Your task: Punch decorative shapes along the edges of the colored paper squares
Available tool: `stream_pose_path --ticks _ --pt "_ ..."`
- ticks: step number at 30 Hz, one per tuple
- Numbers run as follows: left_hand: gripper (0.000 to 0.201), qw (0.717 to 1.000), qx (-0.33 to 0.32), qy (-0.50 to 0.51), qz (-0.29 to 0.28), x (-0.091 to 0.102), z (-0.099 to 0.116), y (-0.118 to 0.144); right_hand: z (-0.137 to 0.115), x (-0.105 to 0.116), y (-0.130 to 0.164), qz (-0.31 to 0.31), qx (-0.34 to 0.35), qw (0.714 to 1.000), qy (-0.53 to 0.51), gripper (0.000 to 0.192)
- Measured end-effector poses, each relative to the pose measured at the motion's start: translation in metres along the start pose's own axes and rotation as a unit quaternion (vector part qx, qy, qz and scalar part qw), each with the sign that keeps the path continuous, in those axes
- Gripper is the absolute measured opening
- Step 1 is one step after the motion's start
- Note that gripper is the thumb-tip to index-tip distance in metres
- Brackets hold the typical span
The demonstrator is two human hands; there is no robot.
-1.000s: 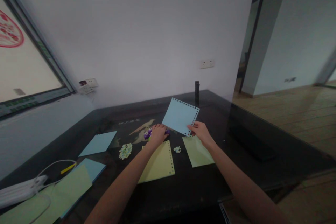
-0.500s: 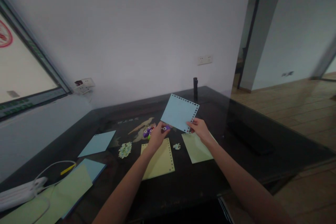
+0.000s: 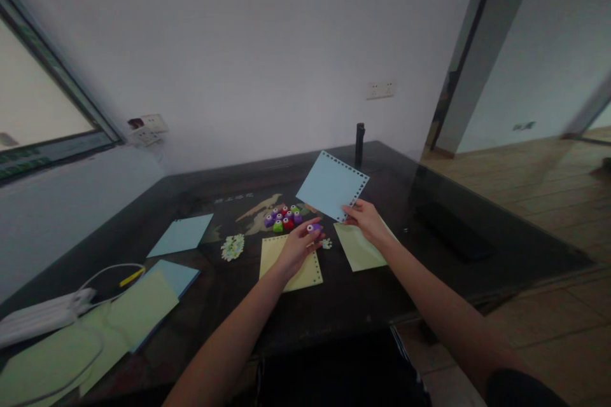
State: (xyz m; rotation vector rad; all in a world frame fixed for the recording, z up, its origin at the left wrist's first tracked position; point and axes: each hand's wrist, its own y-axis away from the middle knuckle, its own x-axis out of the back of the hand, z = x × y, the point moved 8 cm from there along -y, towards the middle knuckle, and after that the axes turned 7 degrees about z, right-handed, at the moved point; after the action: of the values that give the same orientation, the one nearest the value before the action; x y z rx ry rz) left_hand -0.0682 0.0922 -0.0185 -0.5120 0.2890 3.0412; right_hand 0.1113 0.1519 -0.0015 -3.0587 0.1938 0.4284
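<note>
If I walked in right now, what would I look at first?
Probably the blue paper square with holes punched along its edges, held up over the dark table by the right hand. Next, the left hand pinching a little purple punch, with a cluster of colourful punches just behind it and a yellow punched sheet underneath.

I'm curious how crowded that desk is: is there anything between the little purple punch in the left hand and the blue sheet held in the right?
Nothing visible does. The left hand holds the purple punch just below and left of the blue sheet, which the right hand lifts by its lower corner. Only open air lies between them; the other punches sit off to the left.
</note>
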Motion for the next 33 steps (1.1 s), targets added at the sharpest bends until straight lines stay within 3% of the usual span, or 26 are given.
stream_pose_path --ticks 7,13,16,26,33 --pt "0.031 0.999 -0.001 0.042 0.031 0.004 0.003 -0.002 0.002 -0.005 0.004 -0.012 -0.022 1.000 0.000 0.030" --pt "0.044 0.998 -0.027 -0.047 0.039 0.007 0.010 -0.001 0.004 -0.009 0.007 -0.027 -0.027 0.999 0.002 0.023" --pt "0.038 0.996 -0.037 -0.068 0.037 0.006 0.011 -0.001 0.004 -0.009 0.007 -0.023 -0.021 0.999 0.009 0.021" --pt "0.042 0.996 -0.067 -0.048 0.024 0.001 0.010 -0.001 0.003 -0.027 0.019 -0.054 -0.002 0.998 -0.015 0.042" --pt "0.043 0.998 -0.045 -0.025 0.023 0.000 0.009 0.002 0.001 -0.029 0.022 -0.047 0.011 0.999 -0.022 0.038"
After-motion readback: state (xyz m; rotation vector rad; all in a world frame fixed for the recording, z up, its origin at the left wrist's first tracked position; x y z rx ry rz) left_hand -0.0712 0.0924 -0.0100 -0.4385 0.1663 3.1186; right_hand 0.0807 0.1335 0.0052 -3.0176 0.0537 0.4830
